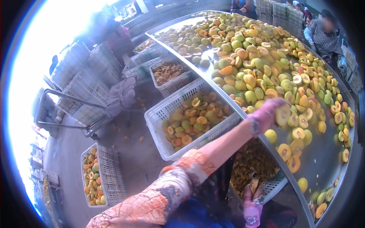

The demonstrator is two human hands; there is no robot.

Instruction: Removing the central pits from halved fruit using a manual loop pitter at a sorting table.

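My left hand [265,115], in a pink glove, reaches over the rim of a metal table [322,148] heaped with halved yellow-green stone fruit. A pale fruit half [283,114] sits between its thumb and fingers; both are motion-blurred. My right hand [253,203], in a pink glove with flower prints, is low in front of me. It grips a small tool with a wooden handle [254,183] and a thin metal tip, whose exact shape is unclear. Beneath that tool is a white plastic crate [275,183] of brown fruit stones, partly hidden by my arm.
Against the table's left edge stands a white crate [159,142] of fruit halves, with a crate of brown pieces [171,82] behind. Another fruit crate [109,173] is on the floor. A trolley [71,99] carries stacked crates. Co-workers sit at the far side, one in stripes [322,37].
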